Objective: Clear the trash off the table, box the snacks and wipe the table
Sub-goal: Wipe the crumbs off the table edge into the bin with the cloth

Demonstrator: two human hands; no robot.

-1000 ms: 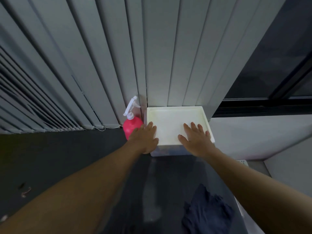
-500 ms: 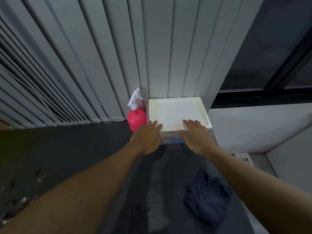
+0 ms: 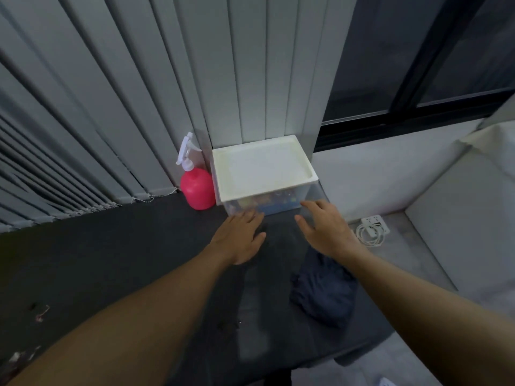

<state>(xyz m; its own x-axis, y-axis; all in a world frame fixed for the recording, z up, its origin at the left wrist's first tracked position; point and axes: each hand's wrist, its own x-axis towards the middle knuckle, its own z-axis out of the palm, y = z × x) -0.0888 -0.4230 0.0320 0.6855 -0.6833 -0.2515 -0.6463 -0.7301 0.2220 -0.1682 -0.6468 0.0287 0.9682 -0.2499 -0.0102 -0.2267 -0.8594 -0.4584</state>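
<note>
A clear storage box [image 3: 264, 203] with a white lid [image 3: 262, 167] stands at the far right end of the dark table [image 3: 111, 260], against the blinds. Colourful snack packs show through its front wall. My left hand [image 3: 239, 238] hovers flat just in front of the box, fingers spread, holding nothing. My right hand [image 3: 326, 228] is beside it, also empty, fingertips near the box's lower right corner. A crumpled dark blue cloth [image 3: 323, 293] lies on the table under my right forearm. A pink spray bottle [image 3: 196, 188] with a white trigger stands left of the box.
Small scraps of trash [image 3: 40, 313] lie on the table's left part, more at the lower left edge [image 3: 16, 358]. Grey vertical blinds [image 3: 139, 107] run behind the table. Off the right edge, a white power strip with coiled cable [image 3: 372, 229] lies on the floor.
Both hands have come off the box lid and drawn back toward me, now in front of the box. The view has pulled back and tilted down.
</note>
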